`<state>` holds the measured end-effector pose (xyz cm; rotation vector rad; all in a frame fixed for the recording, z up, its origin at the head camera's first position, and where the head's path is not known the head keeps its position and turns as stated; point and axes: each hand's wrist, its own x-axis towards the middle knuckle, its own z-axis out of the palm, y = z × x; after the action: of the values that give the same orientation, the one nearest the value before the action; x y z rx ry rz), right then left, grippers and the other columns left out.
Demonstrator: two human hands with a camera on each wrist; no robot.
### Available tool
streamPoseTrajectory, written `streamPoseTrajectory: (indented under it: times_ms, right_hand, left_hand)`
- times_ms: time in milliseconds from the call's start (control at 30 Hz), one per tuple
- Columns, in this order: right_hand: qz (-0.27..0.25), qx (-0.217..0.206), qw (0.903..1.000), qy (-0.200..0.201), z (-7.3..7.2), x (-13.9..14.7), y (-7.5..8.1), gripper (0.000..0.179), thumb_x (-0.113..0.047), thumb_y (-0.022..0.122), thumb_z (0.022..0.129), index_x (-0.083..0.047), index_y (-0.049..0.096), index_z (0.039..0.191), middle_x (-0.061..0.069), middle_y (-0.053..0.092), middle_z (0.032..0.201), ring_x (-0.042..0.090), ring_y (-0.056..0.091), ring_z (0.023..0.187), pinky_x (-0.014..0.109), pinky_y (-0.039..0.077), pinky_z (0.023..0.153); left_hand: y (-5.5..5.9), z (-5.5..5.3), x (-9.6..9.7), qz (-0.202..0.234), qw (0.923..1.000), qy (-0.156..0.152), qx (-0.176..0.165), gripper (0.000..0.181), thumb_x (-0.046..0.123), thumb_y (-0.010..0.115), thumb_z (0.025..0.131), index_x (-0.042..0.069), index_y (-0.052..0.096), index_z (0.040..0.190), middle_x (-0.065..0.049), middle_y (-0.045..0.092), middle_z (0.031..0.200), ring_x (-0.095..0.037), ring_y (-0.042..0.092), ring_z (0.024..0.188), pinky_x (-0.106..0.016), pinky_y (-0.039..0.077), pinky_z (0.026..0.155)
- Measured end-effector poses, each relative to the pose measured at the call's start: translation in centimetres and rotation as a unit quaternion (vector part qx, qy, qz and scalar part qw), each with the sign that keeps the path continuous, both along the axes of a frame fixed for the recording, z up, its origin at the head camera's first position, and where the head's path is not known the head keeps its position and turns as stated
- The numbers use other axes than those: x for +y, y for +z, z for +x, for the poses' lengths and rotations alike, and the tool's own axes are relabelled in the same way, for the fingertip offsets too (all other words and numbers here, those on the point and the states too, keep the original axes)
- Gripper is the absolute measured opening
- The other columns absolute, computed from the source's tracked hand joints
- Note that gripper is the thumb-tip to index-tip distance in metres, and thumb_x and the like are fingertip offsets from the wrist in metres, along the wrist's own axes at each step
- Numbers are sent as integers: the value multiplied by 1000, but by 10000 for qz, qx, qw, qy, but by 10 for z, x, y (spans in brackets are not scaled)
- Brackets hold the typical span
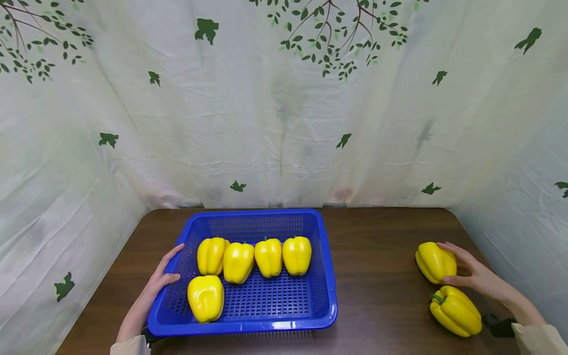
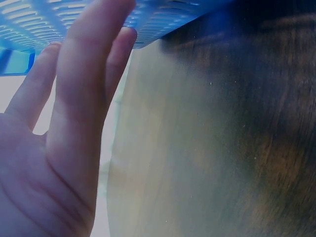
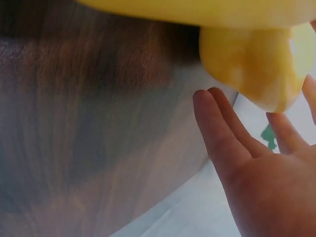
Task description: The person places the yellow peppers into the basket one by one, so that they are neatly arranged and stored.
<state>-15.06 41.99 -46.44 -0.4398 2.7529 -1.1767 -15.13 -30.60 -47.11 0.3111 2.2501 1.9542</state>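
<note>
A blue plastic basket [image 1: 248, 326] holds several yellow bell peppers, with a back row [image 1: 238, 264] and one pepper [image 1: 206, 299] at the front left. My left hand [image 1: 156, 285] is at the basket's left side, its fingertip and thumb on the rim. In the left wrist view its fingers run fairly straight up to the slotted wall [image 2: 173, 19]. At the table's right, my right hand [image 1: 477, 277] holds a yellow bell pepper [image 1: 432, 262] by its right end, thumb and a finger on opposite sides. Another bell pepper [image 1: 457, 311] with a green stem lies just nearer, below that hand.
The dark brown wooden table [image 1: 372, 276] stretches between the basket and the two peppers on the right. A pale curtain [image 1: 284, 123] with printed leaves hangs behind the table and along both sides.
</note>
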Motion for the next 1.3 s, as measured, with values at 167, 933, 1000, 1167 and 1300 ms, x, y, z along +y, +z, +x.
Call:
streamPoseTrajectory:
  times_ms: [167, 933, 1000, 1167, 1300]
  right_hand:
    - [7, 54, 10000, -29, -2, -2, 0, 76, -6, 68, 86, 4, 23, 146, 35, 17, 143, 46, 28, 120, 24, 42, 78]
    - [-41, 44, 9999, -133, -1, -15, 1, 76, -7, 72, 84, 8, 25, 142, 34, 21, 133, 58, 36, 113, 64, 42, 81]
    - [-14, 73, 9999, -94, -1, -15, 1, 77, -7, 72, 84, 8, 24, 142, 34, 21, 133, 58, 37, 112, 60, 44, 80]
    - [84, 93, 9998, -153, -1, -17, 3, 78, -11, 74, 83, 7, 27, 142, 33, 24, 132, 57, 41, 110, 53, 47, 79]
    - [80, 46, 9993, -349, -2, -18, 6, 78, -14, 74, 84, 4, 28, 144, 32, 25, 133, 57, 43, 109, 46, 50, 78]
  left_hand:
    - [-1, 0, -1, 106, 9999, -60, 71, 60, 9, 34, 97, 25, 18, 153, 9, 25, 136, -1, 51, 109, -29, 49, 82]
    - [-7, -3, -1, 272, 9965, -203, 764, 62, 0, 33, 94, 22, 26, 151, 15, 34, 135, 1, 47, 113, -18, 42, 86]
    - [-6, -3, -1, 203, 9972, -171, 692, 62, 1, 33, 94, 23, 26, 151, 15, 33, 135, 1, 47, 113, -18, 42, 86]
    - [-6, -2, -1, 141, 9979, -146, 613, 61, 3, 33, 95, 23, 24, 152, 15, 32, 135, 2, 47, 113, -19, 43, 86]
    - [-6, -3, -1, 217, 9972, -207, 683, 62, 1, 33, 95, 23, 24, 152, 14, 32, 135, 1, 47, 113, -19, 43, 86]
